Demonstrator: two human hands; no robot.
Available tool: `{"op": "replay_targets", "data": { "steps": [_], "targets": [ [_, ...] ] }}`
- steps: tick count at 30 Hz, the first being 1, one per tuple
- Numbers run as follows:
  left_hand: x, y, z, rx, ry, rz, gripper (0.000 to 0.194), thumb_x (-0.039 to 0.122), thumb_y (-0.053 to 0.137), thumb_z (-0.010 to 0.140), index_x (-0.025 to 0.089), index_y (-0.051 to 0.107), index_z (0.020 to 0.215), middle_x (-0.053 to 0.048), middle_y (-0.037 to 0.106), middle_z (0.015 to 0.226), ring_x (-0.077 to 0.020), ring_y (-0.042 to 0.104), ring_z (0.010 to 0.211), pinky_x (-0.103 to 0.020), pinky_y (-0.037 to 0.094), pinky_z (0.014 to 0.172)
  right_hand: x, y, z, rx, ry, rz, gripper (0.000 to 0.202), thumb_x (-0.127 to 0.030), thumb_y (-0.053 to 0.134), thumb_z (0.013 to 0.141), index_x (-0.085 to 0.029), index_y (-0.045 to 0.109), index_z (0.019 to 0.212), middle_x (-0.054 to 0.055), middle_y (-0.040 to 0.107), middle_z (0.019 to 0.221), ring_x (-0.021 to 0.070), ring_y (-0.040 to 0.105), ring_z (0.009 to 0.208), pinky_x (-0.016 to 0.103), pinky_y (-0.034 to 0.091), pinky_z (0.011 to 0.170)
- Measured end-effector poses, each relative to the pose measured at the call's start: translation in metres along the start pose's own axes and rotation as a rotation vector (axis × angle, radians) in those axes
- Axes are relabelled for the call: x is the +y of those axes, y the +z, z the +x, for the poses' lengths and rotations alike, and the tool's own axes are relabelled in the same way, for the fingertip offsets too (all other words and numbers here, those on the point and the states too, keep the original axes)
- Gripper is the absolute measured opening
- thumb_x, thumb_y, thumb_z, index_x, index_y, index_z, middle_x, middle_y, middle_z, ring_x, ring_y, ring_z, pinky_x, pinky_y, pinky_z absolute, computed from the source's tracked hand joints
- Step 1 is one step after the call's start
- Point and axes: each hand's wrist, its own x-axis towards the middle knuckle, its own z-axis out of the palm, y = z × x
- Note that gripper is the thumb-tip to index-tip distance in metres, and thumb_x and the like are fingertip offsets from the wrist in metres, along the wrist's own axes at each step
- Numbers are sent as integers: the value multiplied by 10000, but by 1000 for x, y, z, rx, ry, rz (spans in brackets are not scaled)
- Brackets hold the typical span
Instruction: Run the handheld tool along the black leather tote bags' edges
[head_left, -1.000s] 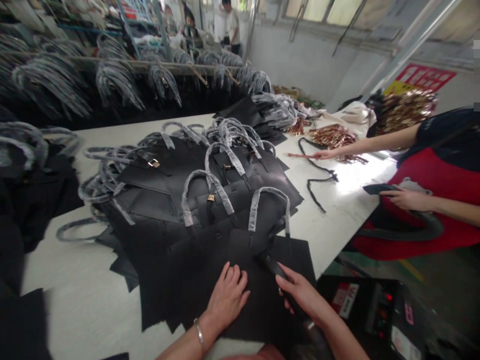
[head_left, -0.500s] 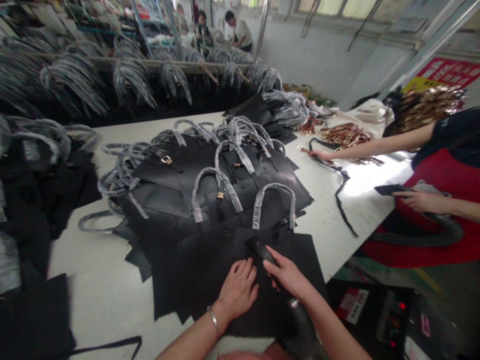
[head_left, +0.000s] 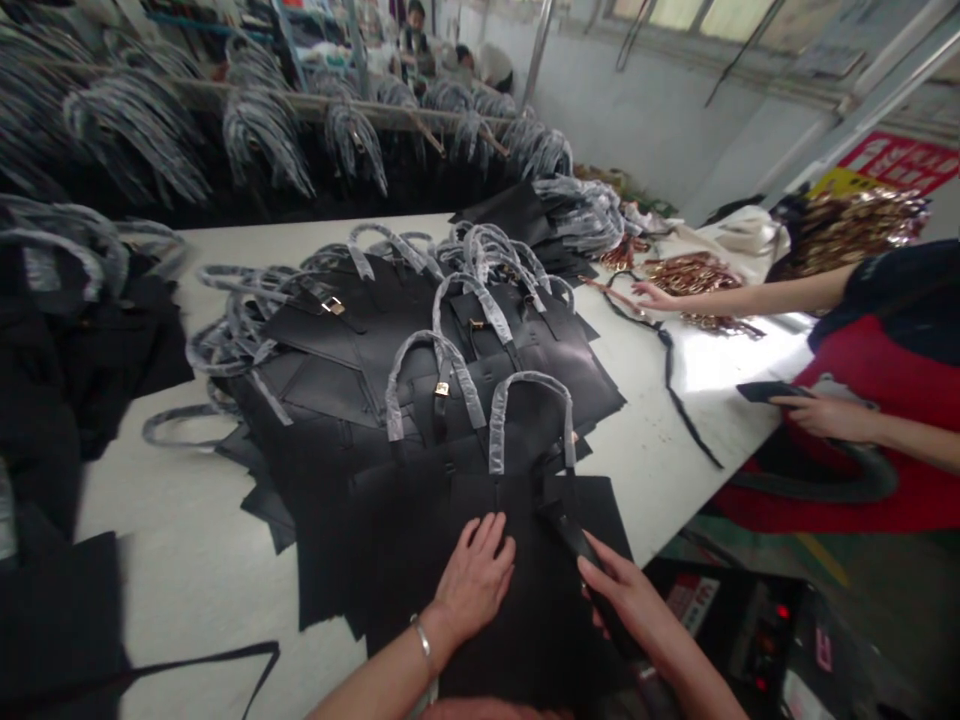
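A black leather-like bag panel [head_left: 525, 620] lies on top of a pile of similar pieces, closest to me. Its arched handle [head_left: 531, 382] is wrapped in clear plastic and stands up at the far edge. My left hand [head_left: 476, 572] rests flat on the panel, fingers stretched forward. In my right hand [head_left: 622, 590] is a black hand tool with a flat nozzle and a thick hose [head_left: 574, 540]. The nozzle points at the panel near the base of the right handle end; I cannot tell if it touches.
A co-worker's hand [head_left: 652, 296] at the right is by a thin strap, while their other hand [head_left: 829, 412] holds a similar black tool. Brown straps with metal fittings [head_left: 694, 280] lie behind. More black bags [head_left: 60, 330] stand left. A black box with red lights [head_left: 750, 630] sits lower right.
My right hand has moved the tool to the right across the panel. My left hand stays flat. The co-worker's hand at the strap has shifted slightly.
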Motion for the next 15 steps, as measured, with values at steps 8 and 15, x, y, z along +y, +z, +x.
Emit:
{"op": "replay_targets", "data": {
  "steps": [8,15],
  "targets": [
    [-4,-2,7,-22,49,-46,312,288,474,958,165,570,1228,-126,464,1475,-247,384,1391,-436,258,1161,-18,1,8,-93,-4,56,672,-439,574,887,-240,360,1492,-44,585,640,104,558,407,197,420,366],
    [-4,-3,7,-24,55,-50,310,283,500,939,170,571,1219,-124,470,1472,-240,397,1380,-433,251,1166,-23,14,18,-101,-45,-20,671,-450,607,847,-239,429,1458,-52,574,637,105,540,400,204,398,356]
  ]
}}
